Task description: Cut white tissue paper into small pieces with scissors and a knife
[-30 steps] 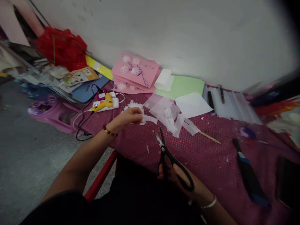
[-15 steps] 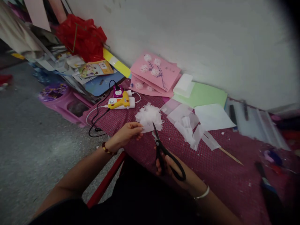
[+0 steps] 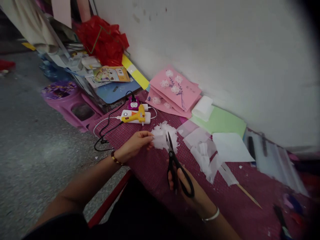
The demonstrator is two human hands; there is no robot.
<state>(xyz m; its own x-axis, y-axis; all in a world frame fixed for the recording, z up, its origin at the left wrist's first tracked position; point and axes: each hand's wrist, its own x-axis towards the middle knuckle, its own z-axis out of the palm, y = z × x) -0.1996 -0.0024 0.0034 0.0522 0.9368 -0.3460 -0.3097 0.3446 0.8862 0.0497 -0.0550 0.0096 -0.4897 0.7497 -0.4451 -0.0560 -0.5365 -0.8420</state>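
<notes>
My left hand (image 3: 135,144) pinches a small piece of white tissue paper (image 3: 160,141) over the red checked tablecloth (image 3: 155,170). My right hand (image 3: 187,190) grips black scissors (image 3: 176,163) by the handles. The blades point up and away from me, and their tips lie on the held tissue. Just behind it sits a fluffy pile of cut white tissue (image 3: 167,131).
A yellow glue gun (image 3: 135,116) rests on a white power strip with black cables at the table's left end. Pink flower cards (image 3: 175,88), a tissue roll (image 3: 203,107), green paper (image 3: 222,121) and white strips (image 3: 205,156) lie along the wall. A wooden stick (image 3: 247,196) lies right.
My left hand lifted a tissue piece off the pile and brought it toward me. The scissors moved up and left until their blades met the tissue. The camera swung left and down.
</notes>
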